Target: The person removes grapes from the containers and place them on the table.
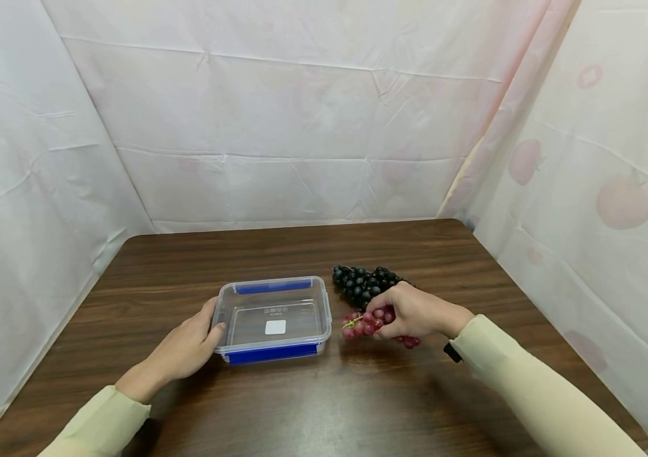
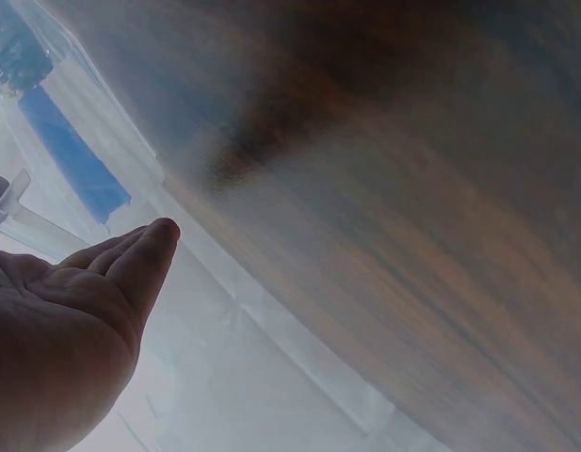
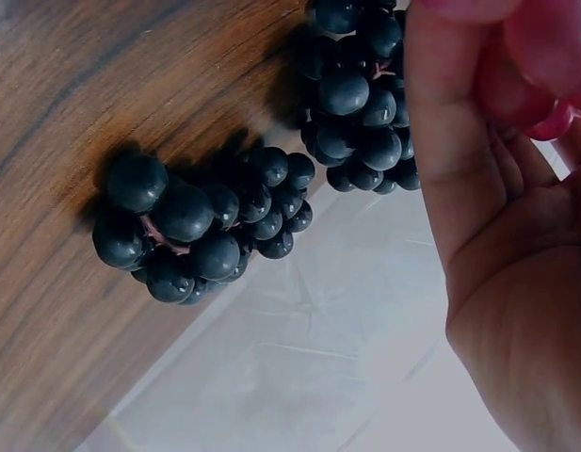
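A clear rectangular food container [image 1: 278, 317] with blue strips on its front and back sides sits left of centre on the table in the head view. My left hand [image 1: 189, 343] holds its left side, with the thumb at the rim. In the left wrist view, a clear edge shows between thumb and fingers. My right hand [image 1: 412, 311] grips a bunch of red grapes [image 1: 365, 325] to the right of the container, its green stem showing; part is hidden by the hand. Just behind lie black grapes [image 1: 360, 282], seen as two clusters in the right wrist view.
The dark wooden table [image 1: 312, 406] has rounded corners. White printed curtains [image 1: 301, 127] enclose it at the back and both sides. A small white label [image 1: 275, 327] shows within the container's outline.
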`<control>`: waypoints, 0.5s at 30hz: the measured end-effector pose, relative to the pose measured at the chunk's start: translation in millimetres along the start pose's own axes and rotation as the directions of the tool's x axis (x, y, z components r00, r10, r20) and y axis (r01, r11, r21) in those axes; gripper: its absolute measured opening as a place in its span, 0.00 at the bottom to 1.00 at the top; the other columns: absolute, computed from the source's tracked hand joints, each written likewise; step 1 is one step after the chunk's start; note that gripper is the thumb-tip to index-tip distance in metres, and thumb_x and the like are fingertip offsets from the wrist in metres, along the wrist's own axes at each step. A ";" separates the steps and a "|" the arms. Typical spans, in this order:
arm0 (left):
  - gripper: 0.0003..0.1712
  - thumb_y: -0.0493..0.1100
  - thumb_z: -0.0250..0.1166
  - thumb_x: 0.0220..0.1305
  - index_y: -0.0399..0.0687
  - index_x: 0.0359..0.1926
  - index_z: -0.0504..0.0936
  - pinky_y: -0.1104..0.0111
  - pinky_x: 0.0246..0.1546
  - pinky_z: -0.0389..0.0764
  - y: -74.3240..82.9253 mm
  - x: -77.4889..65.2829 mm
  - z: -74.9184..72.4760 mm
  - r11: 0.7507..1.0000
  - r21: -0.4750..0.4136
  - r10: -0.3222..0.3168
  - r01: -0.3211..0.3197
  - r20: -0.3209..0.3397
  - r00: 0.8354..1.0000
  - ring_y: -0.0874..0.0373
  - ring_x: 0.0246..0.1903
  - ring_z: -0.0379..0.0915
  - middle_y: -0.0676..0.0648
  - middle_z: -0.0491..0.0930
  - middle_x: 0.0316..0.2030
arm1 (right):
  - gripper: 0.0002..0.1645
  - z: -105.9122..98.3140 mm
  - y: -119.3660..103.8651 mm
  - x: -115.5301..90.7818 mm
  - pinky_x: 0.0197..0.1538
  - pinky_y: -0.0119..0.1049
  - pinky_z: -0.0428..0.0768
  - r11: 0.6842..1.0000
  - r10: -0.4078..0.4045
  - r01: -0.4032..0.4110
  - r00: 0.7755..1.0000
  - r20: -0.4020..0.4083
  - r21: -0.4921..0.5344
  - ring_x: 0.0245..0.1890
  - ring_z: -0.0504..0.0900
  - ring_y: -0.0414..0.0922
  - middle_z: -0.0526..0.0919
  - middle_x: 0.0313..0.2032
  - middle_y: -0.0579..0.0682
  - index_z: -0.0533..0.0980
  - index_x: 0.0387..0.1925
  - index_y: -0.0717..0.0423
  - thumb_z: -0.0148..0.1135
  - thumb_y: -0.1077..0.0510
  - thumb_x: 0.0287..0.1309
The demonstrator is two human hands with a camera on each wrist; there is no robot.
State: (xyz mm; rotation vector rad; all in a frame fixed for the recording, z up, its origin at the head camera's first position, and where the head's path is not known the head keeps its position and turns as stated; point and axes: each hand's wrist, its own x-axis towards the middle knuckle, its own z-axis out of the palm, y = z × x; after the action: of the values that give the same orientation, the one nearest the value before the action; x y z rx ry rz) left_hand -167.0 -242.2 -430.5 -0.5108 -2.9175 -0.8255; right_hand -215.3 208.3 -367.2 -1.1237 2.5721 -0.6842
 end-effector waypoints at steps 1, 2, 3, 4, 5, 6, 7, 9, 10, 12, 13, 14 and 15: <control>0.33 0.43 0.52 0.79 0.40 0.78 0.56 0.46 0.50 0.78 0.0 0.0 -0.1 1.000 0.000 -0.001 0.001 0.000 1.000 0.49 0.50 0.80 0.39 0.81 0.56 | 0.13 0.3 0.0 -0.2 0.26 0.29 0.72 1.000 -0.002 0.002 1.000 0.001 0.002 0.23 0.71 0.31 0.78 0.23 0.34 0.83 0.37 0.34 0.74 0.57 0.55; 0.33 0.44 0.52 0.79 0.40 0.78 0.56 0.46 0.50 0.78 0.0 0.0 -0.1 1.000 0.001 0.000 0.000 -0.001 1.000 0.49 0.49 0.80 0.39 0.81 0.55 | 0.12 0.7 0.0 -0.4 0.26 0.29 0.73 1.000 0.000 0.000 1.000 0.003 0.005 0.23 0.71 0.31 0.79 0.23 0.34 0.83 0.37 0.34 0.74 0.57 0.55; 0.33 0.44 0.52 0.79 0.41 0.78 0.56 0.46 0.50 0.78 0.0 0.0 -0.1 1.000 0.001 -0.001 0.001 -0.002 1.000 0.49 0.49 0.80 0.39 0.81 0.55 | 0.13 1.3 0.2 -0.7 0.26 0.29 0.74 1.000 0.002 -0.002 1.000 0.006 0.010 0.23 0.71 0.31 0.79 0.24 0.34 0.84 0.37 0.34 0.74 0.57 0.56; 0.32 0.44 0.52 0.79 0.41 0.78 0.56 0.46 0.49 0.78 -0.1 0.0 0.0 1.000 0.001 -0.002 0.002 -0.002 1.000 0.50 0.49 0.80 0.39 0.81 0.55 | 0.13 1.9 0.5 -0.9 0.26 0.30 0.75 1.000 0.003 -0.003 1.000 0.009 0.015 0.23 0.72 0.31 0.80 0.25 0.34 0.84 0.38 0.34 0.74 0.57 0.56; 0.32 0.44 0.52 0.79 0.41 0.78 0.56 0.46 0.49 0.78 -0.1 0.0 0.0 1.000 0.003 -0.002 0.002 -0.002 1.000 0.50 0.49 0.80 0.39 0.81 0.55 | 0.13 2.5 0.7 -1.1 0.27 0.30 0.76 1.000 0.008 -0.008 1.000 0.014 0.021 0.24 0.73 0.32 0.82 0.26 0.34 0.84 0.39 0.34 0.74 0.57 0.56; 0.32 0.44 0.52 0.79 0.41 0.78 0.56 0.46 0.49 0.78 -0.2 0.0 0.1 1.000 0.003 -0.003 0.003 -0.002 1.000 0.50 0.49 0.80 0.40 0.81 0.55 | 0.13 3.1 0.9 -1.2 0.28 0.31 0.77 1.000 0.010 -0.011 1.000 0.018 0.026 0.24 0.74 0.32 0.83 0.28 0.35 0.84 0.39 0.34 0.74 0.57 0.57; 0.32 0.45 0.52 0.79 0.41 0.78 0.56 0.46 0.49 0.78 -0.3 -0.1 0.2 1.000 0.004 -0.004 0.004 -0.002 1.000 0.50 0.49 0.80 0.40 0.82 0.55 | 0.13 3.6 1.0 -1.3 0.28 0.32 0.78 0.999 0.013 -0.014 1.000 0.022 0.030 0.25 0.75 0.33 0.83 0.29 0.35 0.84 0.40 0.34 0.74 0.57 0.57; 0.33 0.44 0.52 0.79 0.41 0.78 0.56 0.46 0.49 0.78 -0.6 0.1 0.4 1.000 0.004 -0.004 0.004 -0.002 1.000 0.50 0.49 0.80 0.40 0.82 0.55 | 0.14 4.4 1.2 -1.4 0.29 0.33 0.80 0.999 0.019 -0.020 0.999 0.028 0.036 0.26 0.77 0.33 0.84 0.31 0.35 0.85 0.41 0.35 0.74 0.58 0.56; 0.33 0.44 0.52 0.79 0.41 0.78 0.56 0.46 0.49 0.78 -0.7 0.1 0.5 1.000 0.004 -0.004 0.004 -0.002 1.000 0.50 0.49 0.80 0.40 0.82 0.55 | 0.14 4.8 1.4 -1.4 0.30 0.33 0.80 0.999 0.020 -0.021 0.999 0.028 0.037 0.26 0.78 0.34 0.84 0.32 0.35 0.85 0.42 0.35 0.74 0.58 0.56; 0.33 0.44 0.52 0.78 0.41 0.78 0.56 0.46 0.49 0.78 -1.0 0.3 0.7 1.000 0.000 -0.002 0.002 -0.002 1.000 0.50 0.49 0.80 0.40 0.82 0.55 | 0.14 5.3 1.8 -1.3 0.30 0.33 0.80 0.999 0.021 -0.022 0.999 0.027 0.037 0.26 0.78 0.34 0.85 0.32 0.35 0.85 0.42 0.35 0.74 0.58 0.56; 0.33 0.44 0.52 0.78 0.41 0.78 0.56 0.46 0.49 0.78 -1.2 0.3 0.8 1.000 -0.001 -0.001 0.001 -0.002 1.000 0.50 0.49 0.80 0.40 0.81 0.55 | 0.14 5.6 2.1 -1.3 0.30 0.33 0.80 0.999 0.020 -0.021 0.999 0.026 0.034 0.27 0.79 0.34 0.84 0.32 0.35 0.85 0.42 0.36 0.75 0.57 0.56; 0.33 0.43 0.52 0.79 0.41 0.78 0.55 0.46 0.50 0.78 -1.3 0.4 1.0 1.000 -0.002 0.000 0.000 -0.002 1.000 0.50 0.50 0.80 0.40 0.81 0.55 | 0.14 6.1 2.7 -1.3 0.30 0.33 0.80 0.999 0.018 -0.019 1.000 0.024 0.030 0.27 0.79 0.33 0.84 0.32 0.35 0.85 0.42 0.36 0.75 0.57 0.55; 0.33 0.43 0.52 0.79 0.41 0.78 0.56 0.46 0.50 0.78 -1.4 0.4 1.1 1.000 -0.004 0.001 -0.001 -0.002 1.000 0.50 0.50 0.80 0.40 0.81 0.55 | 0.14 6.5 3.3 -1.3 0.30 0.33 0.80 1.000 0.015 -0.016 1.000 0.024 0.027 0.27 0.79 0.33 0.84 0.32 0.35 0.85 0.42 0.36 0.75 0.57 0.55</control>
State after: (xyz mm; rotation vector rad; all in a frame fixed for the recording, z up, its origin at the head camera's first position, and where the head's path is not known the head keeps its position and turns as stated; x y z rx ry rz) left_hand -167.8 -242.6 -432.0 -0.5116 -2.9138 -0.8317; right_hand -213.9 209.1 -374.4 -1.0957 2.5419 -0.6956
